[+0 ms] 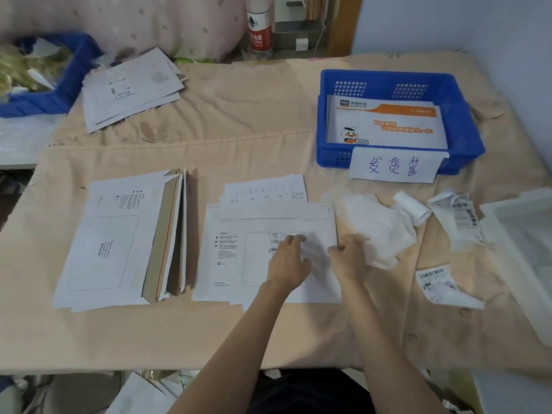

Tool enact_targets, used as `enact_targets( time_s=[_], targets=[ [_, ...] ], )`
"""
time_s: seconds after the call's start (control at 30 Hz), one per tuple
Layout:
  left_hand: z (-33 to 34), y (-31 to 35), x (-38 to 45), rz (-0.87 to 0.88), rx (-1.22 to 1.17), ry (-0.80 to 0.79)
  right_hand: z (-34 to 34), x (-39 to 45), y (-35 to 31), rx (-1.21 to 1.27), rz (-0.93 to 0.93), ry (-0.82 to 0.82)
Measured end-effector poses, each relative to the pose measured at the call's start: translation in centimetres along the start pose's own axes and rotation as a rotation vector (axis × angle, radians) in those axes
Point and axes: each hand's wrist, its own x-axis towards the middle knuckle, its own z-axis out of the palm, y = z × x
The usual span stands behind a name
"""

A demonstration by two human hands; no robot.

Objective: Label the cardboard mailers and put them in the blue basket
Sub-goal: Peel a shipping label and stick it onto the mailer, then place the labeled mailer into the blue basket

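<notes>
One mailer (265, 252): flat on counter (239, 333), label (295, 243) going on.
Left hand (288, 264): fingers flat, pressing label.
Right hand (348, 258): pinches mailer's right edge.
Next: likely smooth label, carry to blue basket (466, 124).

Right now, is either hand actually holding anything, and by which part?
Left hand presses flat on the white shipping label atop the white cardboard mailer. Right hand grips crumpled white backing paper at its left edge.

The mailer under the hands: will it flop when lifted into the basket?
Probably not: the mailer lies flat, and the stack beside it shows thick board edges. Likely light. Its smooth face may slide on the cloth.
</notes>
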Motion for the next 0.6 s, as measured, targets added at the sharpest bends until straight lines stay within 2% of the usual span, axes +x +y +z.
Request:
enact_targets(
  time_s=[0.1, 0.23, 0.33, 0.47, 0.6],
  targets=[
    [-0.5, 2.1, 0.6, -0.074, 0.006, -0.096, -0.4, -0.4, -0.9, 0.268, 0.063, -0.024],
    [-1.7, 4.5, 1.1, -0.191, -0.034, -0.101, -1.3, -0.8, -2.7, 0.808, 0.386, -0.292],
    [-3.2, 5.0, 1.5, -0.169, -0.014, -0.042, -2.1, -1.0, -3.5, 1.019, 0.377, -0.417],
    [-6.3, 5.8, 1.6, -0.132, 0.047, 0.014, -1.5, -1.1, -3.7, 0.993, 0.372, -0.463],
    [-11.4, 8.4, 0.4, -0.064, 0.018, 0.148, -0.4, -0.7, -5.0, 0.685, 0.348, -0.478]
  ],
)
